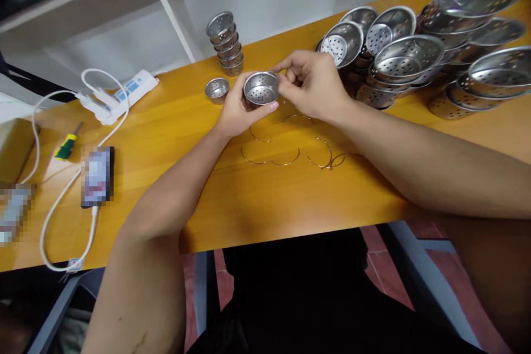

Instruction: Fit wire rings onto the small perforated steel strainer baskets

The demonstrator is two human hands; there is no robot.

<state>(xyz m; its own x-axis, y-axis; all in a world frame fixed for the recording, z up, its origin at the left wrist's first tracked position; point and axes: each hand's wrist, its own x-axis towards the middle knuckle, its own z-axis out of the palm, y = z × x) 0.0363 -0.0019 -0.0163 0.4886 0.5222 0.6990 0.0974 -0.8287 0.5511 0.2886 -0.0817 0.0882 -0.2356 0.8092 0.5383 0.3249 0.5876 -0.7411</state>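
My left hand (236, 113) grips a small perforated metal strainer cup (260, 88) from below and the side, above the wooden table (174, 138). My right hand (313, 83) pinches at the cup's right rim with fingers closed; whether a thin wire is between them I cannot tell. Several curved wire handles (286, 155) lie loose on the table just below my hands. A single small cup (217, 89) stands left of the held one, and a tilted stack of small cups (226, 44) rises behind it.
A large heap of wider perforated metal bowls (415, 55) fills the right back of the table. On the left lie a white power strip (120, 94) with cables, a phone (97, 176) and a green-yellow screwdriver (66, 145). White shelving stands behind.
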